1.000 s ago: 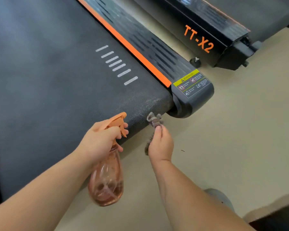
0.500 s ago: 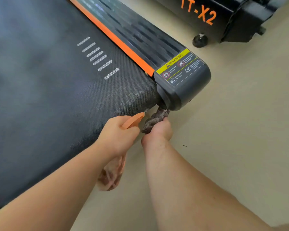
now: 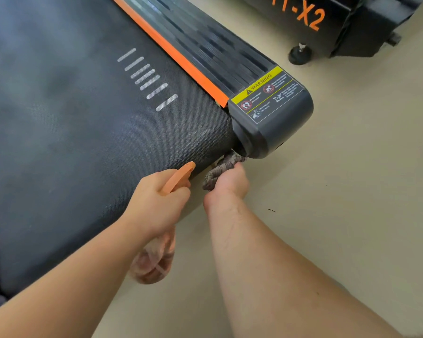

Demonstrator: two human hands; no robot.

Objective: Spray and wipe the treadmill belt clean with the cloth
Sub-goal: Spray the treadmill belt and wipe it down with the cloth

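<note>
Black woven belt [image 3: 83,142] fills the left side, and beige floor [image 3: 352,191] spreads wide on the right. At the belt's rear edge the left hand [image 3: 156,203] grips the spray bottle [image 3: 154,262]; the right hand [image 3: 227,186] clenches the cloth [image 3: 217,172] just under the corner cap [image 3: 274,132].

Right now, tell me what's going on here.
A person is cleaning a treadmill belt. The left hand grips a spray bottle by its orange head, near the belt's rear edge. The right hand grips a bunched cloth at that edge, just below the corner cover.
</note>
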